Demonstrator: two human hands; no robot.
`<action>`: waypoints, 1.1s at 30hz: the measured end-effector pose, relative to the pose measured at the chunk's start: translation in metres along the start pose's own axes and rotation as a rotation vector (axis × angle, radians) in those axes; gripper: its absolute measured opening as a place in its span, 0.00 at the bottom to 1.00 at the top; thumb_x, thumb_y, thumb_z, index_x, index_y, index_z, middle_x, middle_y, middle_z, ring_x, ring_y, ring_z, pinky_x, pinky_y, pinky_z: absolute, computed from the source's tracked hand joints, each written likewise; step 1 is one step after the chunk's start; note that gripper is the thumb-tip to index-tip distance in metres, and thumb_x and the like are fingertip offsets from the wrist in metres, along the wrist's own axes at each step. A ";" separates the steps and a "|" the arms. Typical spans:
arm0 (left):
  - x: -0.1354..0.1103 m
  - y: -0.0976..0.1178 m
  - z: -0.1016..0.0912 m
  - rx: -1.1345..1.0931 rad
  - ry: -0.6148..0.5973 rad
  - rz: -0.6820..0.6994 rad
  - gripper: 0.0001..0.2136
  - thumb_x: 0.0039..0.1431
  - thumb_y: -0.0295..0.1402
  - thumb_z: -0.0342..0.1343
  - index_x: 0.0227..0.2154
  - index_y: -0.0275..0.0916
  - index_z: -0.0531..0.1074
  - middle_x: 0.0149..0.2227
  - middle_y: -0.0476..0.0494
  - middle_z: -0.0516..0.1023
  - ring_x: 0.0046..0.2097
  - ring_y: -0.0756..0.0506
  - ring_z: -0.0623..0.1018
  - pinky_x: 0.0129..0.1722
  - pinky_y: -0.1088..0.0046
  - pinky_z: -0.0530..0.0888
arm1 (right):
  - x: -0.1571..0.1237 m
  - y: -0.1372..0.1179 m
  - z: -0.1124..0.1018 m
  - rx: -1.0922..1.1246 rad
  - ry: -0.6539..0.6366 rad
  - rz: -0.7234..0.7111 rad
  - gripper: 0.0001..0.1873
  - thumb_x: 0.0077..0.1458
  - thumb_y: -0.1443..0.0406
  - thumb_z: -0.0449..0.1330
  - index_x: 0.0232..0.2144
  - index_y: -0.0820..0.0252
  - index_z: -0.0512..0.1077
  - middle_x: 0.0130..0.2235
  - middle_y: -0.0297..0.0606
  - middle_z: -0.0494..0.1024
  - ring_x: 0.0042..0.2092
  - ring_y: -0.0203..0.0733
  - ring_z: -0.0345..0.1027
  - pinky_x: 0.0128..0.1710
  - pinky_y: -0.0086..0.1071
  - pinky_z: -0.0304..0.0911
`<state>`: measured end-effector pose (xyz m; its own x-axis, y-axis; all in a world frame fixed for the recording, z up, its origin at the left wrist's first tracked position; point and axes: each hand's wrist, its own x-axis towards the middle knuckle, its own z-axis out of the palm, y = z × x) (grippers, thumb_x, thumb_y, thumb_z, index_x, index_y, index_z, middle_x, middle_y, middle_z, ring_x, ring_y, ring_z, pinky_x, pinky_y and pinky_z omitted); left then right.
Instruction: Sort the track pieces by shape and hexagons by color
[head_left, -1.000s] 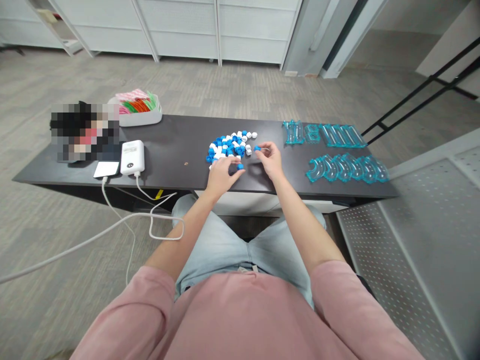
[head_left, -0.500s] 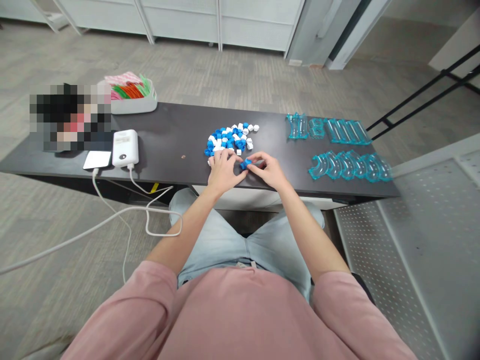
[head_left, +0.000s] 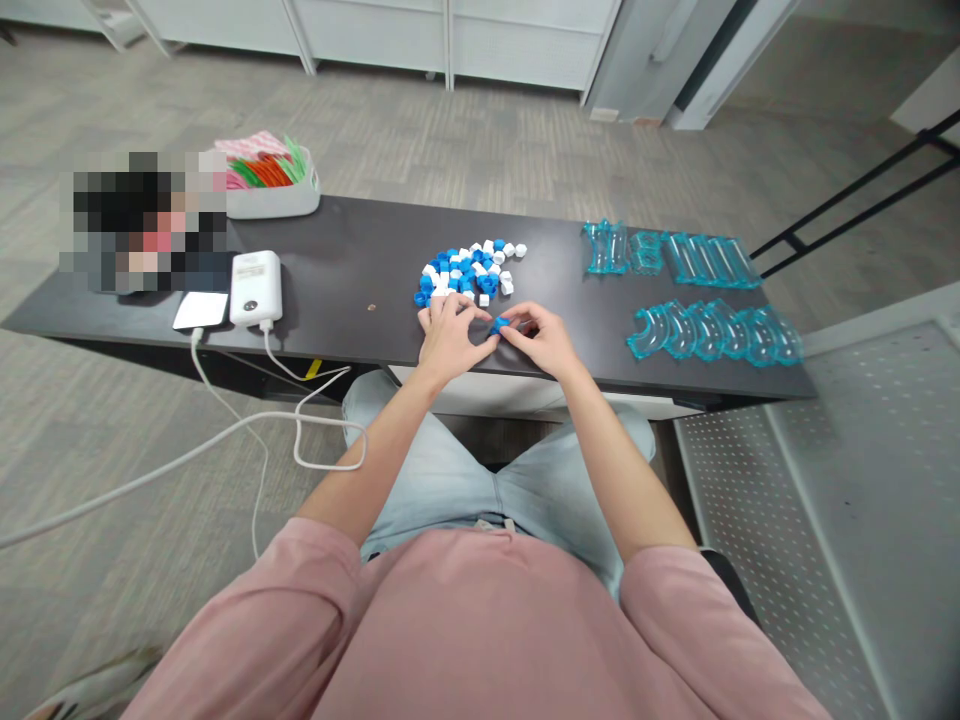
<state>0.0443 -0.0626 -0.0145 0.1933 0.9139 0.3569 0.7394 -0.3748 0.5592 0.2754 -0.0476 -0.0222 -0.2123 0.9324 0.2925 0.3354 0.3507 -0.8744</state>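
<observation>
My left hand and my right hand meet close to the table's front edge. Between their fingertips is a small blue plastic piece, partly covered by the fingers. The right thumb and index finger pinch it from the right. On the other side, the left thumb and index finger close on its left edge. Just beyond the left hand lies a loose pile of small blue and white plastic pieces, some of them hollow. The left fingers hide the near side of this pile.
Clear teal curved parts and straight teal parts lie in rows at the right of the dark table. A white power bank with cables stands left, near a white basket of coloured strips. Black rails rise at far right.
The view has shifted slightly. Both hands stay together around the blue piece, which now shows less between the fingertips and looks turned a little. The pile appears unchanged.
</observation>
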 end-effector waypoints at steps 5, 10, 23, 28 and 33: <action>0.001 -0.001 -0.001 -0.012 -0.031 0.008 0.06 0.72 0.42 0.73 0.46 0.50 0.88 0.59 0.34 0.82 0.69 0.23 0.71 0.68 0.35 0.69 | -0.001 0.003 0.001 0.056 0.115 0.012 0.25 0.63 0.40 0.77 0.46 0.50 0.85 0.41 0.39 0.89 0.44 0.49 0.83 0.42 0.41 0.76; 0.002 0.000 -0.003 -0.019 -0.055 0.013 0.10 0.69 0.39 0.75 0.50 0.50 0.86 0.60 0.35 0.82 0.70 0.24 0.71 0.68 0.37 0.69 | -0.001 0.005 0.002 0.063 0.131 0.024 0.25 0.62 0.40 0.77 0.45 0.50 0.84 0.40 0.38 0.89 0.42 0.48 0.82 0.40 0.40 0.75; 0.002 -0.001 0.001 0.008 -0.042 0.011 0.09 0.67 0.42 0.77 0.44 0.48 0.87 0.61 0.33 0.81 0.68 0.22 0.72 0.68 0.33 0.68 | -0.003 0.001 0.000 -0.049 -0.059 -0.024 0.17 0.66 0.45 0.76 0.47 0.47 0.89 0.45 0.39 0.92 0.47 0.54 0.85 0.49 0.47 0.79; 0.003 -0.004 0.001 -0.009 -0.065 0.005 0.08 0.67 0.42 0.78 0.44 0.49 0.89 0.60 0.35 0.82 0.67 0.23 0.73 0.67 0.32 0.68 | -0.005 -0.004 0.000 -0.025 -0.098 -0.072 0.14 0.68 0.47 0.75 0.45 0.48 0.88 0.52 0.42 0.93 0.50 0.55 0.86 0.50 0.48 0.78; 0.003 -0.004 0.001 -0.009 -0.062 0.011 0.07 0.68 0.43 0.77 0.43 0.50 0.90 0.60 0.34 0.82 0.68 0.23 0.72 0.68 0.31 0.68 | -0.003 -0.007 0.002 -0.035 -0.083 -0.081 0.18 0.69 0.44 0.74 0.40 0.49 0.85 0.51 0.43 0.93 0.51 0.56 0.86 0.50 0.48 0.79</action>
<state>0.0427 -0.0583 -0.0164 0.2413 0.9177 0.3157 0.7313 -0.3858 0.5624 0.2718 -0.0530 -0.0177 -0.3145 0.8911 0.3273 0.3458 0.4286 -0.8347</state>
